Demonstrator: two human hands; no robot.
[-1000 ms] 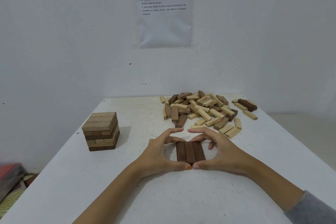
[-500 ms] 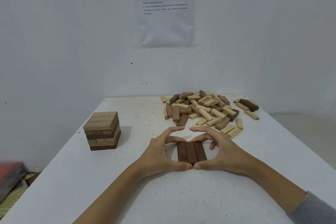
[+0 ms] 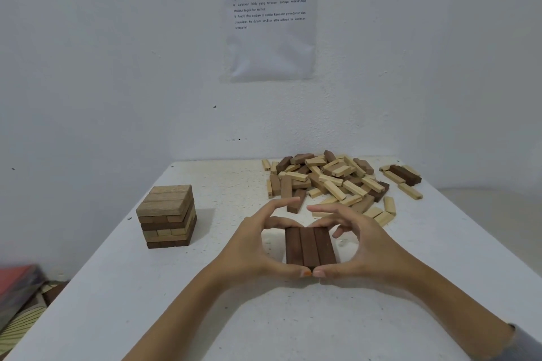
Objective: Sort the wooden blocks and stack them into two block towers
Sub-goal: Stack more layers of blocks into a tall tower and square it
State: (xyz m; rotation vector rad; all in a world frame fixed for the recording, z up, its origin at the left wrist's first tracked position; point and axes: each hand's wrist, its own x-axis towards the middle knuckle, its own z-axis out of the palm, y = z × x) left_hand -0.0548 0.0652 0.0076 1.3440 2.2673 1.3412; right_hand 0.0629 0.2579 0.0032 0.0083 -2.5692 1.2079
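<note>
The left hand (image 3: 254, 247) and right hand (image 3: 362, 246) cup a row of three dark blocks (image 3: 309, 248) lying flat on the tabletop (image 3: 205, 316). The thumb tips meet at its near end, and the fingers curl round its far end, seemingly touching it. Left of the row, slightly farther, stands a short block tower (image 3: 167, 215). Beyond the row to its right lies a loose pile of light and dark blocks (image 3: 331, 182). A printed sheet (image 3: 269, 14) hangs on the wall (image 3: 117, 67) behind.

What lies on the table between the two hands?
Three dark blocks, flat, side by side, between the left hand and the right hand, in the head view.
</note>
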